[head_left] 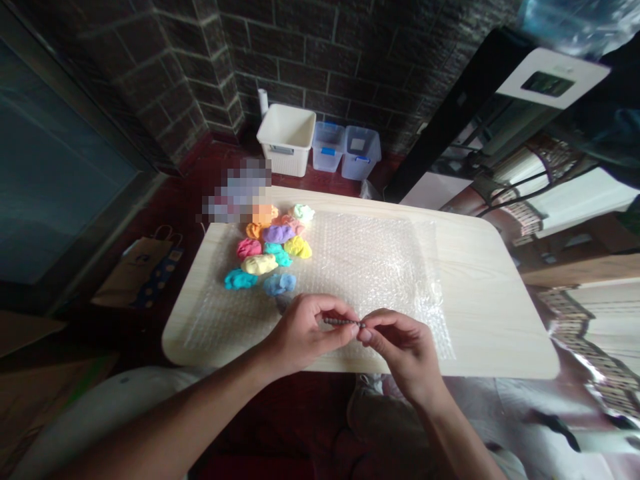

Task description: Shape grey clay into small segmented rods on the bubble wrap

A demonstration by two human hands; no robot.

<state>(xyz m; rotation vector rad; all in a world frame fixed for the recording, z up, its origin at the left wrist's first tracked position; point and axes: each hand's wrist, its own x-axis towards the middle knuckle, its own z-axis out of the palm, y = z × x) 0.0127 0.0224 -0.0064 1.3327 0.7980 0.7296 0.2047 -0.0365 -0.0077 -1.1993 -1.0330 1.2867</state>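
Strand (pixel 340 321), dark and beaded-looking, sits above the bubble wrap (pixel 370 267) near the worktop's (pixel 485 293) front edge, pinched narrowly by fingers of left hand (pixel 303 331) and right hand (pixel 411 343). Possible faults: uneven pull could snap it; hard pinch, deform it; slack grip, drop it.

Left fingers (pixel 332 305), right fingers (pixel 387 319) pinching dark strand (pixel 334 321), colourful lumps (pixel 277 254), bubble wrap (pixel 370 270)

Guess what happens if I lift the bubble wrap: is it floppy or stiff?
Probably floppy: the bubble wrap looks thin and wrinkly. It's likely light, since its little bubbles suggest trapped air. Colourful lumps on its left might slide or roll if you lift that side.
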